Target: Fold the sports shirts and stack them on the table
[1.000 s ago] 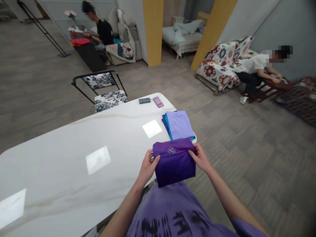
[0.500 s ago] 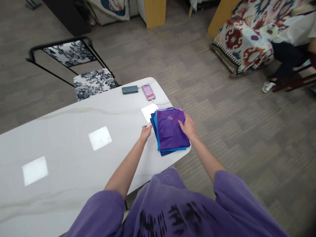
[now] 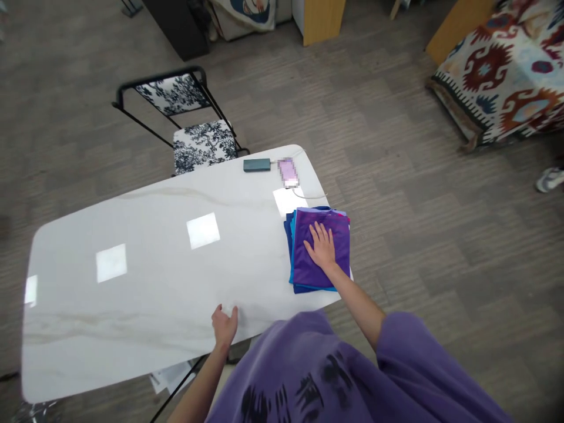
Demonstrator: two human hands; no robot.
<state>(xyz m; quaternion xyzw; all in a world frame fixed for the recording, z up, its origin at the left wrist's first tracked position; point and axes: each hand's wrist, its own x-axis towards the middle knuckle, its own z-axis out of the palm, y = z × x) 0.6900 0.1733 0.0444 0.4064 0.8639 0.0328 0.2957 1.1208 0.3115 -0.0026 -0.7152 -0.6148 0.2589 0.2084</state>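
Observation:
A stack of folded clothes (image 3: pixel 304 264) lies at the right end of the white table (image 3: pixel 154 317). On top is a purple folded garment (image 3: pixel 339 252); bright blue and dark blue layers stick out beneath it on the left and at the front. My right hand (image 3: pixel 322 249) rests flat on the purple garment, its fingers stretched and slightly spread. Away from the stack, my left hand (image 3: pixel 225 326) is over the table's near edge. Its thumb and fingers are apart and nothing shows between them.
A dark teal box-shaped device (image 3: pixel 257 165) and a phone (image 3: pixel 288 172), pixelated, lie near the far right corner with a thin white cable (image 3: pixel 311 196). A patterned chair (image 3: pixel 205 144) stands beyond the table. At the right are a patterned covered sofa (image 3: pixel 497 76) and a person's shoe (image 3: pixel 550 179).
My right hand has moved from the stack's right edge onto its top. My left hand has left the stack's left side and drawn back toward me. The view has shifted.

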